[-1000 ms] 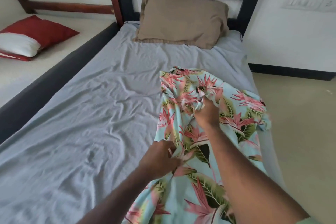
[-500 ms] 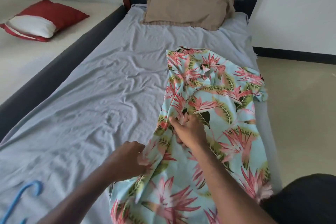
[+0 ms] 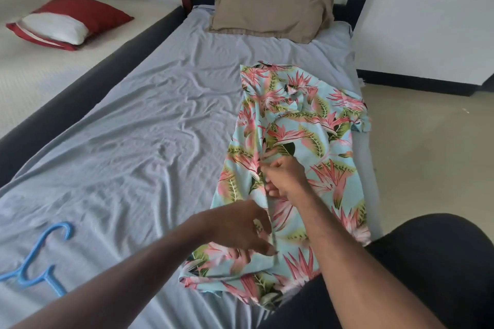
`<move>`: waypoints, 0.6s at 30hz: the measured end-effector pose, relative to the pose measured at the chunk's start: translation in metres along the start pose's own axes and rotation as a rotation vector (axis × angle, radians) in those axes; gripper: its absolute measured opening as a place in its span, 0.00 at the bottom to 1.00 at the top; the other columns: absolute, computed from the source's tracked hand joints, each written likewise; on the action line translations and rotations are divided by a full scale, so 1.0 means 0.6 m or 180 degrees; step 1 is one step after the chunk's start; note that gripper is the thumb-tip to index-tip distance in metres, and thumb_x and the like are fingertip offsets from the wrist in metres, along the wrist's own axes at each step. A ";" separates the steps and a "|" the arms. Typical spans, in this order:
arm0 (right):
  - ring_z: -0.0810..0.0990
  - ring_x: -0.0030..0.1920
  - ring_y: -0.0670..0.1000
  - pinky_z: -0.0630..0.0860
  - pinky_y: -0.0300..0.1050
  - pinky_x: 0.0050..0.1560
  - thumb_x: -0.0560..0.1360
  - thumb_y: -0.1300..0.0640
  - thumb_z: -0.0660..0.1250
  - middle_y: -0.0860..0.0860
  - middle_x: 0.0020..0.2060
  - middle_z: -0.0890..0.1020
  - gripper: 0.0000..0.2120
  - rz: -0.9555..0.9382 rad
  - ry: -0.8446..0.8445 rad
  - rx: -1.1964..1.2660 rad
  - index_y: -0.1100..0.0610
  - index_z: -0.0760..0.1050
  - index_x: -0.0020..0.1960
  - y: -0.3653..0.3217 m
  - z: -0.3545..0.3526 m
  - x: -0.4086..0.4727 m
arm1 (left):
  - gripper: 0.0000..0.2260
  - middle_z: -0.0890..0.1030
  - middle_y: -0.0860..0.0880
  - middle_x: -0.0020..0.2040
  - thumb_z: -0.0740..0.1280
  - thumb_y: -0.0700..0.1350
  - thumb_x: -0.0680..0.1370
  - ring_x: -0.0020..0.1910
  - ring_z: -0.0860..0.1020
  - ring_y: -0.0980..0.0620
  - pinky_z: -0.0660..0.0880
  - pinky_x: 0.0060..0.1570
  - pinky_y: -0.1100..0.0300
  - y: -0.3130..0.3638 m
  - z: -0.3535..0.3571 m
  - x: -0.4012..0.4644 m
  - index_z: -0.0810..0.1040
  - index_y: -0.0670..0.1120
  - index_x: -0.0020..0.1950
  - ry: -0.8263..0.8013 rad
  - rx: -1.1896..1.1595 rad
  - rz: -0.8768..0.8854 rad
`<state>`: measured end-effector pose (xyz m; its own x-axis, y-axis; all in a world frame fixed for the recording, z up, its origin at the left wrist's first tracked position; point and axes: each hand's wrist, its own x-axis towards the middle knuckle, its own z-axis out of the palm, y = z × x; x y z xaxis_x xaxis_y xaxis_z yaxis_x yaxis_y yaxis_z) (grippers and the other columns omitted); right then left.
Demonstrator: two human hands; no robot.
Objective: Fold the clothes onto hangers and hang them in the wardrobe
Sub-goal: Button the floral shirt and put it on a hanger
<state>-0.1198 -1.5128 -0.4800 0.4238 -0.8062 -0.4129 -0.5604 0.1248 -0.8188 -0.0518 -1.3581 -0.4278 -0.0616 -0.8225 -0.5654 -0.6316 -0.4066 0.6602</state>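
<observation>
Wide stretch of bare grey sheet (image 3: 149, 141) lies open left of the floral shirt (image 3: 320, 141), with the blue hanger (image 3: 40, 262) near-left and the tan pillow (image 3: 270, 0) blocking the head end.

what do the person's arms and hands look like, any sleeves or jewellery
Both forearms are bare as far as the frame shows: no sleeves, gloves, watch or bracelets. The left hand and right hand show no rings that I can make out. Dark clothing covers the lap at lower right.
</observation>
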 end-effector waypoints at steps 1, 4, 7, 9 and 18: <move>0.85 0.31 0.53 0.83 0.50 0.33 0.73 0.52 0.75 0.56 0.35 0.86 0.11 0.0013 -0.0077 -0.0093 0.59 0.77 0.44 0.007 -0.002 -0.005 | 0.15 0.85 0.50 0.40 0.74 0.48 0.77 0.35 0.85 0.54 0.81 0.35 0.62 -0.007 0.011 0.009 0.80 0.41 0.59 0.0049 -0.0043 -0.0019; 0.82 0.29 0.54 0.74 0.42 0.30 0.68 0.55 0.79 0.58 0.33 0.84 0.13 -0.0307 -0.0052 -0.0765 0.59 0.76 0.38 0.023 0.002 -0.010 | 0.10 0.86 0.46 0.37 0.72 0.47 0.77 0.34 0.85 0.50 0.82 0.37 0.60 -0.030 0.022 0.037 0.83 0.40 0.46 0.0443 0.0192 -0.0070; 0.69 0.23 0.48 0.63 0.34 0.24 0.69 0.65 0.70 0.51 0.23 0.73 0.12 -0.0390 0.0063 -0.1213 0.59 0.70 0.30 0.029 -0.003 -0.012 | 0.10 0.86 0.50 0.37 0.74 0.49 0.76 0.31 0.82 0.58 0.78 0.41 0.63 -0.042 0.028 0.059 0.85 0.42 0.43 0.0720 0.0910 -0.0093; 0.72 0.22 0.47 0.66 0.33 0.23 0.70 0.66 0.69 0.50 0.23 0.75 0.09 -0.0279 0.0021 -0.1270 0.61 0.73 0.31 0.035 -0.008 -0.010 | 0.10 0.86 0.49 0.39 0.75 0.49 0.75 0.29 0.78 0.61 0.77 0.42 0.64 -0.041 0.032 0.066 0.85 0.43 0.43 0.0584 0.1101 -0.0088; 0.85 0.34 0.56 0.84 0.51 0.34 0.70 0.57 0.75 0.57 0.32 0.85 0.09 -0.0392 0.0360 -0.1036 0.62 0.78 0.39 0.034 -0.127 0.048 | 0.10 0.85 0.48 0.34 0.74 0.45 0.76 0.30 0.82 0.56 0.82 0.41 0.56 0.021 0.018 0.171 0.84 0.39 0.40 0.1203 0.0319 0.0123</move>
<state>-0.1732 -1.5774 -0.4782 0.4310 -0.8648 -0.2577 -0.7149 -0.1530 -0.6823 -0.0743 -1.4430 -0.4828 0.1902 -0.9326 -0.3068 -0.7079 -0.3469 0.6153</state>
